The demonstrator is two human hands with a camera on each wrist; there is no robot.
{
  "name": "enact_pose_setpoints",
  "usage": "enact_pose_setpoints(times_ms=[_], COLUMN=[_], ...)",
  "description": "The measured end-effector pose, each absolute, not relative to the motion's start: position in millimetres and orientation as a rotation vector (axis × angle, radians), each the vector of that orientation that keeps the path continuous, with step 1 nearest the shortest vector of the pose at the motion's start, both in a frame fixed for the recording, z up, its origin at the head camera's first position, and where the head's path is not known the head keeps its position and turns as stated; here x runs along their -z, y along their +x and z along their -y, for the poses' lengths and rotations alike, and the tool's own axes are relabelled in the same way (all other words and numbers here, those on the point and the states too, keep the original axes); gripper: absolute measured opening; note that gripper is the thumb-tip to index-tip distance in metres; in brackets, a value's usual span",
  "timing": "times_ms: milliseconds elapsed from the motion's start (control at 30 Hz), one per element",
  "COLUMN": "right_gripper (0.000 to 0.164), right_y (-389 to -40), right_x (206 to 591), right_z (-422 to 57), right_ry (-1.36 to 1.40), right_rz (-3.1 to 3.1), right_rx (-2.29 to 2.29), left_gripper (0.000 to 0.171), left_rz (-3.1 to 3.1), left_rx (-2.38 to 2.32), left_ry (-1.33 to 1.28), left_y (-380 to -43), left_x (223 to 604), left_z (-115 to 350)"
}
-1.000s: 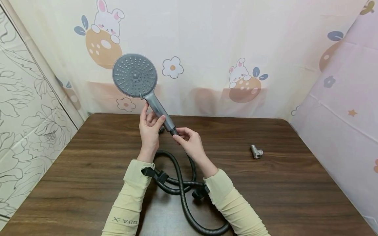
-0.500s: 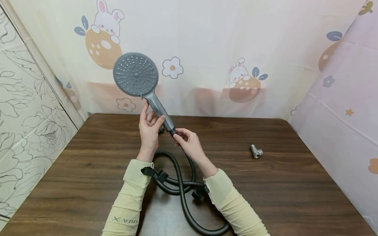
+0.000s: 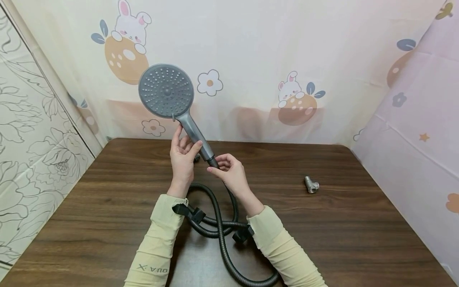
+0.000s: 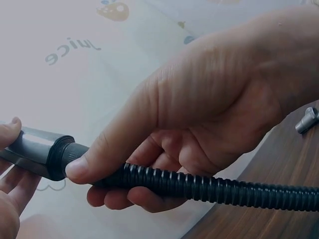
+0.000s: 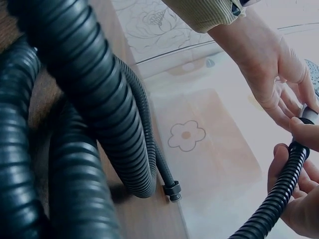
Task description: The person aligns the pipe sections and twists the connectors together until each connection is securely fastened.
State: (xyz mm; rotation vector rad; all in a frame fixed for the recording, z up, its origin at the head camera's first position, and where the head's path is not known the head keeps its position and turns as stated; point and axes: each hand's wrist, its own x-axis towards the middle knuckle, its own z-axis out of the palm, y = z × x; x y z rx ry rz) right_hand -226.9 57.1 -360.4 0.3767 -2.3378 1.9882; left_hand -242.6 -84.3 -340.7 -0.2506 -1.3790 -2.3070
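Note:
A grey shower head (image 3: pixel 166 91) is held up above the table's far edge, its nozzle face towards the head camera. My left hand (image 3: pixel 182 161) grips its handle between thumb and fingers. At the handle's lower end, my right hand (image 3: pixel 233 173) holds the black ribbed shower hose (image 4: pixel 199 188). In the left wrist view its fingers curl under the hose, and the thumb lies at the hose's smooth end cone (image 4: pixel 74 153), which meets the handle. Whether thread shows inside the joint cannot be made out.
The rest of the hose loops over the brown wooden table (image 3: pixel 340 231) between and under my forearms. Its other end, with a nut (image 5: pixel 172 190), lies near the far edge. A silver metal fitting (image 3: pixel 311 184) lies on the right. Printed curtains hang behind the table.
My right thumb has shifted slightly left and down, away from the hose end as seen from the head. The shower head has moved very slightly right; my left hand keeps its grip.

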Motion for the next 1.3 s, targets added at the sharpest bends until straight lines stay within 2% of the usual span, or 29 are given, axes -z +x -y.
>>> enact_pose_setpoints(times_ms=[733,1300], right_gripper=[0.027,0.026], right_y=[-224.9,-228.6], right_x=[356.8,360.4], right_z=[-61.2,-62.7], right_ry=[0.435,0.491], right_rz=[2.344,2.264], right_rx=[-1.941,-2.090], left_gripper=[0.071,0.070], left_rz=[1.374,1.381], left_rx=[2.296,2.284], left_ry=[-0.276,-0.263], left_y=[-243.9,-244.9], left_x=[342.0,341.6], left_z=[83.1,82.8])
